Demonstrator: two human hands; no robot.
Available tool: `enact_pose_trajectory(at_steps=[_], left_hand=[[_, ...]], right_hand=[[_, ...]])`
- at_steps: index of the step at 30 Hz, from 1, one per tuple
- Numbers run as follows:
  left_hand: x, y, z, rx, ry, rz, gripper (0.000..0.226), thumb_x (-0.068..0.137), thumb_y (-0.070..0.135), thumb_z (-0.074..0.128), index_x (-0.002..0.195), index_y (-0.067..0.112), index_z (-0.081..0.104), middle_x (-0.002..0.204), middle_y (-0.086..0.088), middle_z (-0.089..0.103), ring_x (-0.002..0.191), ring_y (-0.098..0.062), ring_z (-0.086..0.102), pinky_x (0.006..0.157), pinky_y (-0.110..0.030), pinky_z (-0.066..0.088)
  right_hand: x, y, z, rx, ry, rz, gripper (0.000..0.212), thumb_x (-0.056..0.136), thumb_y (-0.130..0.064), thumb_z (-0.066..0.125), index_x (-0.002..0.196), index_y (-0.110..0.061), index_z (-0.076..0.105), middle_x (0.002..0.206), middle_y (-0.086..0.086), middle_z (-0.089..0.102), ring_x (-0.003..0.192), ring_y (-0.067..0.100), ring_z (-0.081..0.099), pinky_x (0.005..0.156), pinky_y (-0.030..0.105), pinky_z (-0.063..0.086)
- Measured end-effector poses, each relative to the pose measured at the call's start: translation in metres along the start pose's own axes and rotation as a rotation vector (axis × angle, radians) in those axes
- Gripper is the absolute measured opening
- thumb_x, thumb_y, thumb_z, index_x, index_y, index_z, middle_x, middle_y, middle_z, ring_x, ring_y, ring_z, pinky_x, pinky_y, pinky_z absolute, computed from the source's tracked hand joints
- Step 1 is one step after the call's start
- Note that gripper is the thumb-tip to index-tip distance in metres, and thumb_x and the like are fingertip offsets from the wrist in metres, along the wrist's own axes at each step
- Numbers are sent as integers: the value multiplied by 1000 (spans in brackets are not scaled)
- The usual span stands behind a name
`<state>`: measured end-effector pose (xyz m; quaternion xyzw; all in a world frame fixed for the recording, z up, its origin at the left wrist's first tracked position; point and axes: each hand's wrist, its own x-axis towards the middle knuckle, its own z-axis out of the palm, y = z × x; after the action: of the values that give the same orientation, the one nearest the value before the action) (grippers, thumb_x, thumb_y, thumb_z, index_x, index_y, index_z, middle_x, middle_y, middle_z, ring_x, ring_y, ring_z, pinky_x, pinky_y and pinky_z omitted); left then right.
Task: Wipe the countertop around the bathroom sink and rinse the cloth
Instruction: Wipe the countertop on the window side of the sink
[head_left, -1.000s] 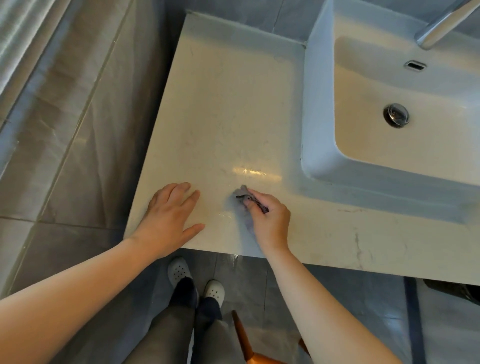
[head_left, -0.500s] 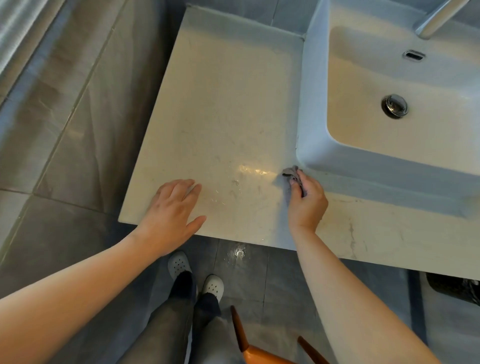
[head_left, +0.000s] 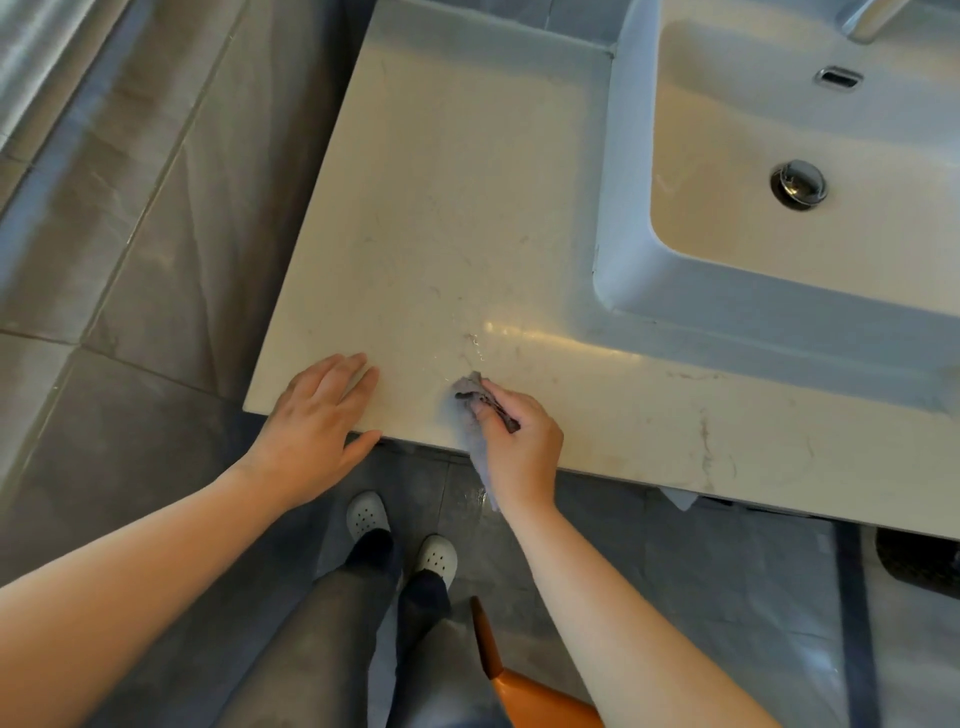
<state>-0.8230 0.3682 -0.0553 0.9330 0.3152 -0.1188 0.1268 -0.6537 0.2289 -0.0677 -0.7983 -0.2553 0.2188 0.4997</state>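
A cream stone countertop (head_left: 457, 197) runs left of a white rectangular sink (head_left: 623, 218) with a metal drain plug (head_left: 798, 184). My right hand (head_left: 519, 441) grips a small grey cloth (head_left: 470, 387) bunched under its fingers, pressed on the counter near the front edge. Part of the cloth hangs below the hand over the edge. My left hand (head_left: 317, 421) lies flat with spread fingers on the counter's front left corner. A wet sheen shows on the stone just beyond the cloth.
The tap (head_left: 872, 18) pokes in at the top right above the sink. Grey floor tiles (head_left: 130, 234) lie left and below the counter. My feet in white clogs (head_left: 400, 535) stand under the edge, with an orange object (head_left: 519, 686) beside them.
My right hand has slid the cloth from the sink's front left corner back leftward and toward the counter's front edge. The left hand has stayed in place.
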Motion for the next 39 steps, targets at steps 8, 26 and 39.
enact_pose_trajectory(at_steps=[8,26,39], left_hand=[[0,-3,2,4,-4,5,78,85,60,25,143,10,39,150,-11,34,136,-34,32,109,-47,29],[3,-22,-4,-63,-4,110,77,84,62,27,144,15,37,150,-6,33,136,-27,28,109,-47,29],[2,-22,2,-91,33,118,74,85,60,32,143,15,40,149,-6,35,135,-27,30,108,-46,28]], right_hand=[[29,7,-68,-101,341,-51,28,86,-7,64,114,-12,68,99,-3,68,92,3,61,87,16,48],[11,-22,-26,10,206,-31,27,85,-6,66,110,-12,70,96,-13,68,90,-4,63,81,11,46],[118,16,-16,-300,351,-84,28,88,-14,62,115,-11,68,106,7,68,96,14,61,83,12,39]])
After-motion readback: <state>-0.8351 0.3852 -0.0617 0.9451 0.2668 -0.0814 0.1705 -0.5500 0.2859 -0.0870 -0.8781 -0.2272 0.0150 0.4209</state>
